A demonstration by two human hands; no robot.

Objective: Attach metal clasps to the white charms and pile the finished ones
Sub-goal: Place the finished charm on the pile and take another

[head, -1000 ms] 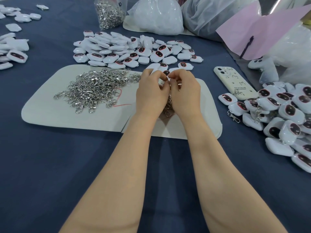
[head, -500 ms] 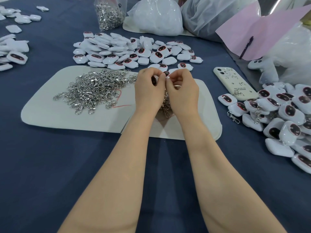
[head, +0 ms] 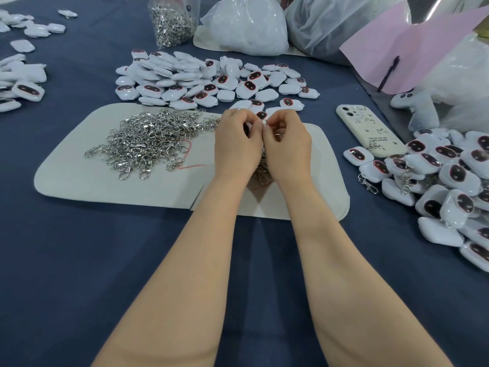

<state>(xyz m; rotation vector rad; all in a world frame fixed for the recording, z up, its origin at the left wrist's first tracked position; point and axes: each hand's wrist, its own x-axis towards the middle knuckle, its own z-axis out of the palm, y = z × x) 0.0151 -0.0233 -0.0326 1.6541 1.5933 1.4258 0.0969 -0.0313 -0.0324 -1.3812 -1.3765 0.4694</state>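
Pinching charm (head: pixel 247 127) in left hand (head: pixel 236 147), clasp (head: pixel 262 166) in right hand (head: pixel 288 147), both barely moved.

Soft, even light from above falls across the dark blue cloth-covered bench (head: pixel 79 260), bright and free of harsh shadows. Only one small, faint shadow lies on the pale grey felt mat (head: pixel 105 181), between the person's bare forearms (head: pixel 185 287). The heap of silver metal clasps (head: pixel 148 144) sparkles with pinpoint glints. The glossy white plastic charms with dark faces (head: pixel 449 181) carry small highlights, and the crinkled clear plastic bags (head: pixel 246 25) at the far edge throw white glare. Focus is crisp at centre. The wide lens bends the borders, stretching the forearms and softening corner detail.
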